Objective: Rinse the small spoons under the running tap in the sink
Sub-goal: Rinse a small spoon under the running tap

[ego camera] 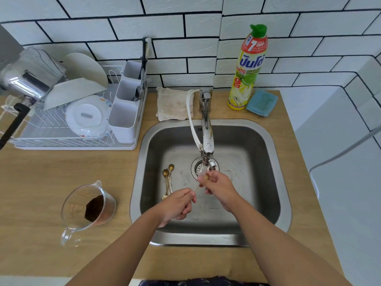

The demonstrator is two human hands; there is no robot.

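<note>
Two bare hands work over the square stainless-steel sink [274, 153] set into the wooden counter [68, 174]. The left hand [177, 205] has its fingers curled, pinching the handle end of a thin gold-coloured small spoon [197, 188] between thumb and forefinger. The right hand [218, 187] has its fingers curled round the bowl end of the same spoon, directly beneath the outlet of the chrome tap [207, 137], where water falls onto the fingers. The spoon runs on a slant between the two hands, above the sink floor.

A bundle of further small gold spoons [168, 178] lies on the sink floor toward its left wall, bowls pointing to the back, just left of the round drain strainer [198, 167]. A white hose [190, 116] runs alongside the tap.

On the counter left of the sink stands a clear glass measuring jug [86, 207] holding a dark brown powder. At the back left corner sits a white wire dish rack [68, 124] with plates, a bowl and a cutlery holder. Behind the sink lie a folded beige cloth [174, 104], a yellow dish-soap bottle with a green cap [248, 69] and a blue sponge [261, 102].
</note>
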